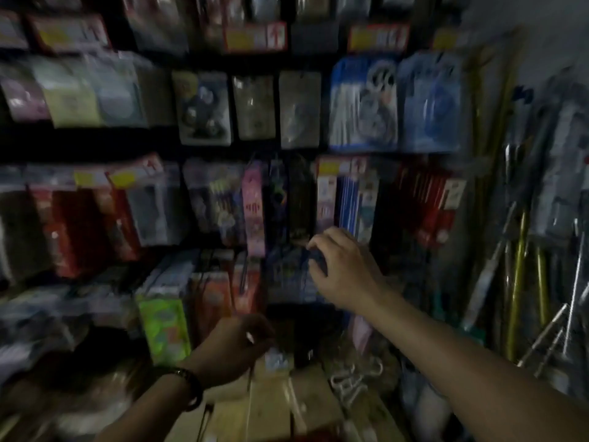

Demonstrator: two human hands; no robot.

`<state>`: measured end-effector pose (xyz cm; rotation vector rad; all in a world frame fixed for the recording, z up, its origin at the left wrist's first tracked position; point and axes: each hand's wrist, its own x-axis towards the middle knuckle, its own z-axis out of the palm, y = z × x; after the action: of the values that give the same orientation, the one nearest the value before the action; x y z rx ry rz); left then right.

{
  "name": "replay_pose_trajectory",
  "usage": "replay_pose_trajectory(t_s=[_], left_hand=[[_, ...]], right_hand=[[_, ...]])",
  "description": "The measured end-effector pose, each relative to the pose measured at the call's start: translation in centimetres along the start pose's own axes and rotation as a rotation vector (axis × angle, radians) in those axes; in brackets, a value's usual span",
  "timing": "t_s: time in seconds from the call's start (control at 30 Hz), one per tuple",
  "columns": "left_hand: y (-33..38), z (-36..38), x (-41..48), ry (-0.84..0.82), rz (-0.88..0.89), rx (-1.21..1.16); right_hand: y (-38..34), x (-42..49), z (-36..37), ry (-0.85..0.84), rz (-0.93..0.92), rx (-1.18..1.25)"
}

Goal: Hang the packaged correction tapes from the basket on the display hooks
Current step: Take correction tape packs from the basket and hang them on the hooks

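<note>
head view: right hand (342, 263) pinches a dark package (318, 261); left hand (236, 346) curled, grip unclear.

Frame was dim and motion-blurred. Two blue blister packs (395, 103) hung at 1 o'clock, red packets (427, 202) just below them. A pink card (253, 208) sat near centre. A lime-green pack (162, 330) was at 7 o'clock. Metal and yellow rods (518, 282) leaned at 4 o'clock. Cardboard boxes (271, 406) lay at 6 o'clock. Yellow-red price tags (255, 36) ran along 12 o'clock.
</note>
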<state>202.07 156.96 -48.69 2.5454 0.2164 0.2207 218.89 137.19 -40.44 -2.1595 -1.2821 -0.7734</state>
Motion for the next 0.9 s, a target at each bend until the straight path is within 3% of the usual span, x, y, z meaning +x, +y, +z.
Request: replay_pose_trajectory(t_s=[0.17,0.3,0.4,0.57,0.7,0.77,0.9], left_hand=[[-8.2,8.5,-7.6,-0.166,-0.192,0.044],[-14.7,14.6,-12.5,-0.263,-0.389,0.065],[-18.4,18.4,-14.6,-0.308,-0.441,0.062],[-22.4,23.9,-14.5,-0.435,-0.589,0.025],[-24.2,27.0,-13.9,-0.568,-0.622,-0.017],[-24.5,27.7,-13.3,-0.684,-0.608,-0.008],[-24.7,28.1,-11.7,-0.720,-0.621,-0.030]], right_hand=[[-2.6,-12.0,11.5,-0.416,0.187,0.170],[-4.7,-22.3,19.3,-0.678,0.404,0.282],[-6.1,-28.8,23.9,-0.845,0.599,0.365],[-7.0,-38.6,32.0,-0.987,0.941,0.396],[-7.0,-42.5,36.2,-1.067,1.051,0.384],[-6.2,-43.3,38.4,-1.062,1.140,0.395],[-2.2,-47.6,44.3,-0.981,1.372,0.315]])
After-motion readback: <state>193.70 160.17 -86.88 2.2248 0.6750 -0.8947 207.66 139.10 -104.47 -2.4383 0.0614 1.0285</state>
